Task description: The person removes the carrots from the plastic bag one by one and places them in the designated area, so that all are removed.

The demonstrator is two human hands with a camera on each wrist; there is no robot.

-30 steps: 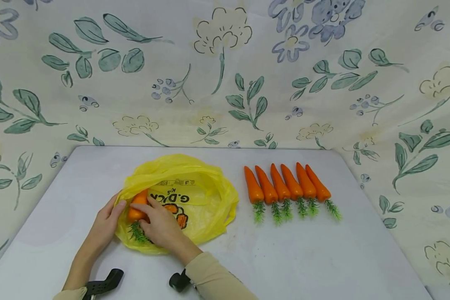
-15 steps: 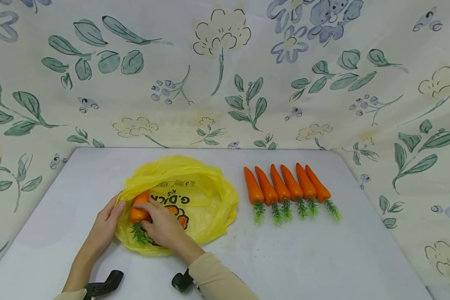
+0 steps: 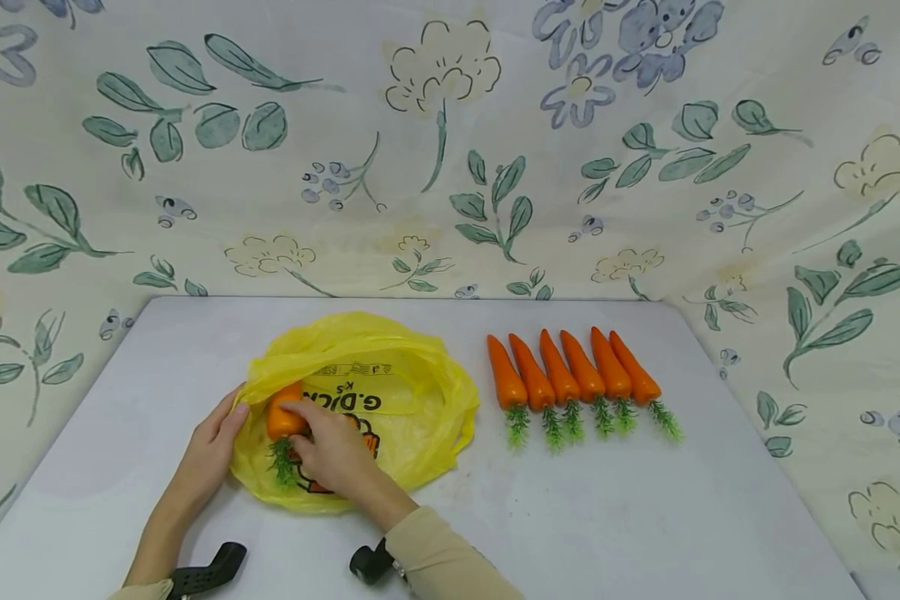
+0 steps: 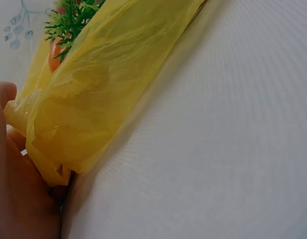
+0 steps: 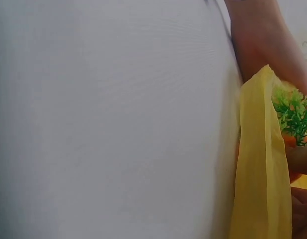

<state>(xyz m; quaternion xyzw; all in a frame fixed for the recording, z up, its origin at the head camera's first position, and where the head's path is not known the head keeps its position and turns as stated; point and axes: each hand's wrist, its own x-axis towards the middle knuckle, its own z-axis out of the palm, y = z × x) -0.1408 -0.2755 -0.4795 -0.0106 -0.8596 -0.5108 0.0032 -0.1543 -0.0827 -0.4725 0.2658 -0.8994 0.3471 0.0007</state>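
Observation:
A yellow plastic bag (image 3: pixel 427 400) with dark print lies with its mouth open on the white table. My left hand (image 3: pixel 212 437) pinches the bag's left rim, thumb over the edge; the left wrist view shows the thin plastic (image 4: pixel 88 109) bunched between the fingers. Inside the bag, my right hand (image 3: pixel 333 446) grips an orange carrot (image 3: pixel 285 414) by its thick end. That carrot's green leafy top (image 3: pixel 283 464) points toward me, and its tip is hidden under the bag's fold. In the right wrist view the leaves (image 5: pixel 292 112) show above the bag's edge, beside the fingers.
Several more orange carrots (image 3: pixel 547 375) lie side by side in a row right of the bag, tips away from me, green tops nearer. The white table (image 3: pixel 607 517) ends at a flower-patterned cloth (image 3: pixel 435 217) behind. Each wrist wears a black camera mount (image 3: pixel 210 568).
My right hand has shifted slightly to the right within the bag, and the carrot has moved with it. The left hand stays at the rim; the row of carrots is unchanged.

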